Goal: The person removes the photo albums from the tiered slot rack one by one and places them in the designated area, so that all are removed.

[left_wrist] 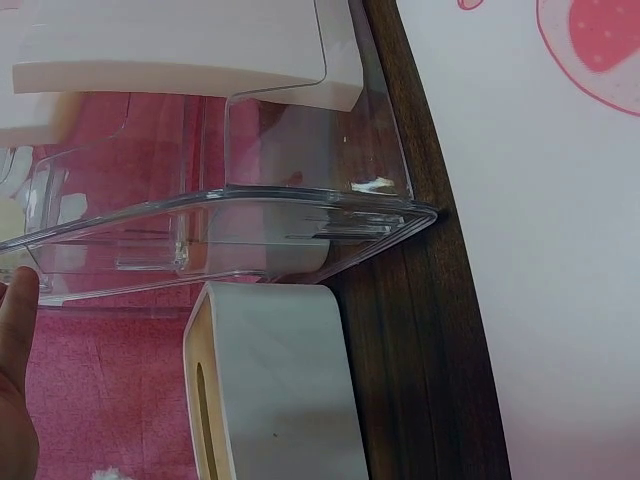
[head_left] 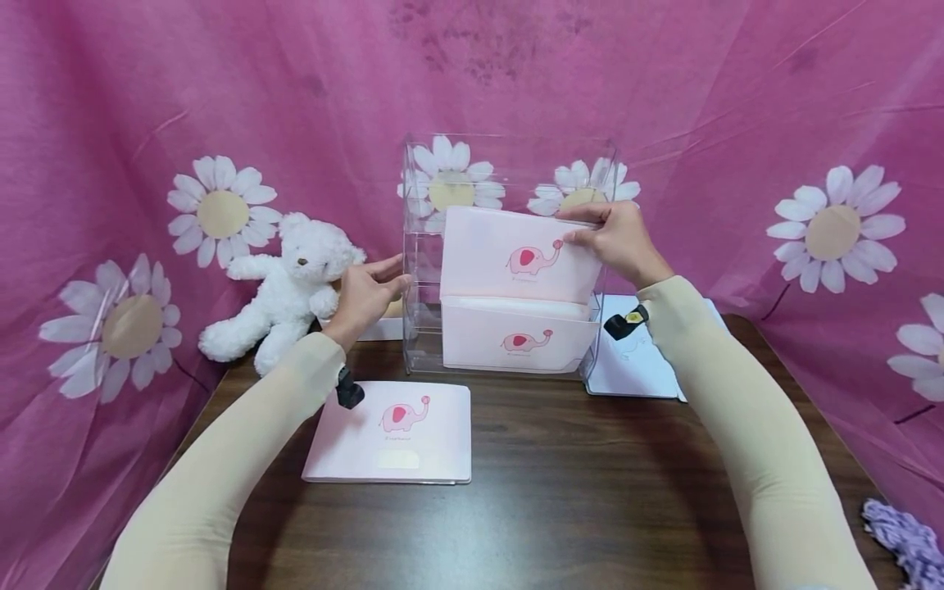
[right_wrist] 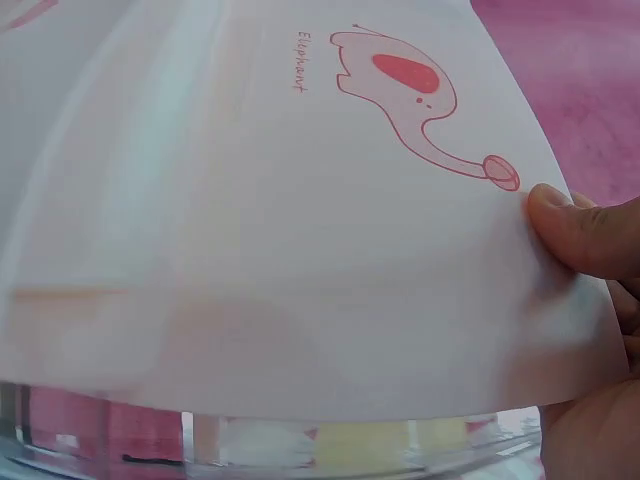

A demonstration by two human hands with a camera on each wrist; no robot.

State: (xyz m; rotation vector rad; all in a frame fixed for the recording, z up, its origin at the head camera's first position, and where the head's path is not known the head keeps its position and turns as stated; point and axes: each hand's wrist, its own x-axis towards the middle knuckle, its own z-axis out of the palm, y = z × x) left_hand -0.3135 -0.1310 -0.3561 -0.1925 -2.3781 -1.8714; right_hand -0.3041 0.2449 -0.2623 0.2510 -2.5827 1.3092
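Note:
A clear plastic rack [head_left: 406, 262] stands upright at the back of the table. My right hand [head_left: 615, 238] pinches the upper right corner of a pale pink elephant-print folder [head_left: 487, 254], thumb in front and fingers largely hidden behind. This folder leans inside the rack, slightly tilted; in the right wrist view its thin cover [right_wrist: 250, 200] bends. Another pink elephant folder [head_left: 472, 348] stands in the rack's lower front slot. My left hand [head_left: 364, 295] touches the rack's left side with extended fingers. In the left wrist view only part of that hand [left_wrist: 15, 370] shows beside the rack.
A third pink elephant folder [head_left: 347, 434] lies flat at the front left of the table. A white teddy bear [head_left: 288, 287] sits at left, near a white box with a slotted wooden top [left_wrist: 280, 390]. Pale booklets [head_left: 627, 373] lie right of the rack; purple yarn [head_left: 903, 541] is at far right.

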